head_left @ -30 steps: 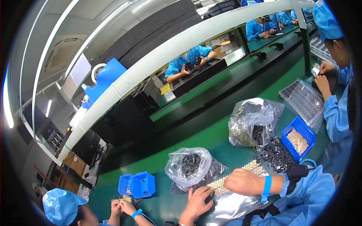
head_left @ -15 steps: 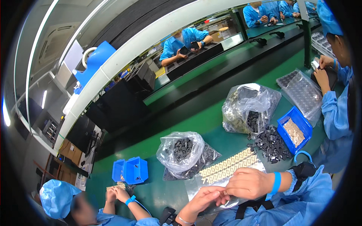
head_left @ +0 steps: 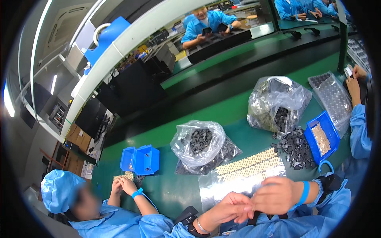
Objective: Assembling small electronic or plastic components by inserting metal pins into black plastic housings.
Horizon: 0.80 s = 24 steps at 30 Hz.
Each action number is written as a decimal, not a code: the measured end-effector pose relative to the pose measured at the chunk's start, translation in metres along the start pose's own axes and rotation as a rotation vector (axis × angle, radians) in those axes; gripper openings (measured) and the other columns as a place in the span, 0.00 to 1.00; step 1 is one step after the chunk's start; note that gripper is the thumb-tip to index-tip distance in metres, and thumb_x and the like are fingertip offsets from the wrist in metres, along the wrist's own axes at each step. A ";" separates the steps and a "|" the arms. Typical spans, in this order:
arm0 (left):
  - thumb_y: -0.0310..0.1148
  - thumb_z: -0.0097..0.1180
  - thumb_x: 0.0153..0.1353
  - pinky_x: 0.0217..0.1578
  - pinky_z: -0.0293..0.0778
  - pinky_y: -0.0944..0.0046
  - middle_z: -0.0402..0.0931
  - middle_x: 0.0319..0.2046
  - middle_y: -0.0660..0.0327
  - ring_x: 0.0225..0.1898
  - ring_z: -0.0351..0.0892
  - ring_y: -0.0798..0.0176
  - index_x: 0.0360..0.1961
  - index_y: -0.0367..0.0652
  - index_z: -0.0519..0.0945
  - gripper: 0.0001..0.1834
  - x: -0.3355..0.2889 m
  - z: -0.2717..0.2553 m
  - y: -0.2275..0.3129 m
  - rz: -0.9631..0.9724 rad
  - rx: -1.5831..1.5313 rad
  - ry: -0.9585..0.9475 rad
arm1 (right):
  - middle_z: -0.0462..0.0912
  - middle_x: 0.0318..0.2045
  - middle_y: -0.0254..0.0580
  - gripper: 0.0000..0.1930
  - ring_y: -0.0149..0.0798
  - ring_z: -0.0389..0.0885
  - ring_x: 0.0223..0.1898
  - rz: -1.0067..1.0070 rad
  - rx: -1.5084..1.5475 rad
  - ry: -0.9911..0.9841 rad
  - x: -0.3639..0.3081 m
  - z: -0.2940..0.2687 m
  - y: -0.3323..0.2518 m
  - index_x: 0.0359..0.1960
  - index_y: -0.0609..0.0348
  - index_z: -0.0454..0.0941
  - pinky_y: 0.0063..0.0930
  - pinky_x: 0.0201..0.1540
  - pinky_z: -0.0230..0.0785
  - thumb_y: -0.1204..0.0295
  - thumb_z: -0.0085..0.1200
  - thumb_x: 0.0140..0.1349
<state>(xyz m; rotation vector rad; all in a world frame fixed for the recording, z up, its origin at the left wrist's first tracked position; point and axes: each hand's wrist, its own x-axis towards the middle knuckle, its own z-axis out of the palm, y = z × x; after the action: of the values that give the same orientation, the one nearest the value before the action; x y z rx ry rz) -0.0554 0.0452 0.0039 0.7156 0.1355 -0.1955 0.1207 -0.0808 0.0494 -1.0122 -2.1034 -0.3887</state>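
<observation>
My left hand (head_left: 233, 208) and my right hand (head_left: 274, 196) meet fingertip to fingertip over the near edge of the green table. The fingers of both are pinched; anything between them is too small or hidden to make out. Just beyond lies a clear plastic sheet (head_left: 212, 193). Rows of small cream-coloured pieces (head_left: 248, 166) are laid across its far part in a close zigzag pattern. Past its right end sits a loose heap of small black plastic parts (head_left: 295, 150). A blue bin (head_left: 335, 137) of tiny tan pieces stands beside that heap, right of my right hand.
Two clear bags, one nearer (head_left: 180, 139) and one farther (head_left: 258, 101), hold black parts. A bagged patterned tray (head_left: 331, 99) lies at the right. Blue bins (head_left: 147, 162) stand at the left, by a co-worker's hands (head_left: 124, 185). Another co-worker's hands (head_left: 355, 81) are at the far right.
The view has shifted, so the table things appear farther right and mostly higher. My hands stay together and are now nearer the table edge, off the cream pieces.
</observation>
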 end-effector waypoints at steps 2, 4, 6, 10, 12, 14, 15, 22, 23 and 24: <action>0.25 0.50 0.59 0.16 0.68 0.75 0.78 0.27 0.52 0.18 0.74 0.70 0.35 0.31 0.76 0.07 -0.001 0.006 0.010 0.087 0.045 0.144 | 0.78 0.32 0.38 0.07 0.35 0.77 0.32 0.062 0.026 0.060 0.001 0.004 0.009 0.30 0.59 0.77 0.29 0.33 0.69 0.71 0.54 0.49; 0.23 0.50 0.59 0.19 0.71 0.74 0.78 0.28 0.51 0.21 0.76 0.68 0.37 0.30 0.77 0.07 0.000 0.009 0.012 0.234 0.126 0.336 | 0.77 0.31 0.38 0.09 0.37 0.76 0.32 0.159 0.050 0.153 -0.003 0.016 0.015 0.30 0.60 0.76 0.29 0.33 0.67 0.71 0.56 0.46; 0.20 0.50 0.58 0.22 0.75 0.71 0.78 0.28 0.50 0.23 0.78 0.65 0.38 0.28 0.76 0.08 0.002 0.016 0.008 0.321 0.179 0.418 | 0.78 0.32 0.38 0.09 0.37 0.76 0.32 0.280 0.104 0.177 -0.006 0.024 0.011 0.31 0.59 0.77 0.31 0.33 0.67 0.71 0.59 0.47; 0.19 0.49 0.58 0.25 0.77 0.69 0.78 0.27 0.49 0.25 0.79 0.62 0.39 0.25 0.76 0.09 0.009 0.025 0.009 0.359 0.307 0.478 | 0.78 0.32 0.41 0.10 0.39 0.76 0.32 0.462 0.224 0.212 -0.013 0.032 0.012 0.32 0.60 0.78 0.33 0.35 0.68 0.73 0.62 0.47; 0.18 0.49 0.57 0.27 0.78 0.69 0.78 0.26 0.50 0.26 0.80 0.61 0.38 0.25 0.76 0.08 0.010 0.026 0.004 0.386 0.356 0.530 | 0.77 0.31 0.40 0.11 0.40 0.76 0.32 0.529 0.293 0.234 -0.017 0.033 0.009 0.33 0.61 0.79 0.31 0.35 0.68 0.74 0.62 0.47; 0.17 0.49 0.57 0.27 0.78 0.69 0.78 0.26 0.50 0.26 0.80 0.62 0.37 0.25 0.77 0.08 0.011 0.026 -0.002 0.417 0.405 0.534 | 0.76 0.31 0.37 0.11 0.38 0.75 0.33 0.562 0.298 0.249 -0.019 0.035 0.004 0.32 0.60 0.78 0.30 0.36 0.65 0.74 0.61 0.45; 0.17 0.50 0.56 0.27 0.78 0.69 0.78 0.26 0.50 0.26 0.80 0.62 0.37 0.25 0.77 0.08 0.012 0.027 -0.005 0.459 0.453 0.543 | 0.75 0.31 0.34 0.10 0.36 0.75 0.33 0.583 0.306 0.259 -0.020 0.035 0.002 0.31 0.59 0.77 0.29 0.38 0.63 0.74 0.60 0.44; 0.16 0.52 0.54 0.28 0.77 0.71 0.79 0.27 0.52 0.26 0.80 0.65 0.34 0.27 0.78 0.06 0.016 0.027 -0.011 0.473 0.786 0.647 | 0.74 0.30 0.33 0.07 0.34 0.74 0.32 0.589 0.240 0.219 -0.025 0.035 0.000 0.29 0.58 0.76 0.27 0.39 0.61 0.74 0.57 0.46; 0.17 0.52 0.54 0.27 0.77 0.72 0.79 0.27 0.52 0.26 0.80 0.66 0.33 0.27 0.78 0.06 0.017 0.028 -0.011 0.470 0.821 0.632 | 0.74 0.30 0.33 0.06 0.34 0.74 0.32 0.594 0.237 0.191 -0.027 0.034 -0.001 0.28 0.57 0.75 0.27 0.39 0.60 0.74 0.57 0.46; 0.17 0.53 0.54 0.27 0.77 0.72 0.79 0.27 0.52 0.26 0.80 0.66 0.33 0.27 0.78 0.06 0.018 0.028 -0.009 0.467 0.852 0.621 | 0.74 0.30 0.33 0.06 0.33 0.73 0.32 0.598 0.239 0.161 -0.027 0.034 0.000 0.28 0.57 0.75 0.27 0.39 0.60 0.74 0.56 0.47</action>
<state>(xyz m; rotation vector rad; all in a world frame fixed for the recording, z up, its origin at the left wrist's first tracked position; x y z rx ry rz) -0.0386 0.0180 0.0161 1.6198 0.4852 0.4584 0.1147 -0.0765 0.0070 -1.3459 -1.5622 0.0785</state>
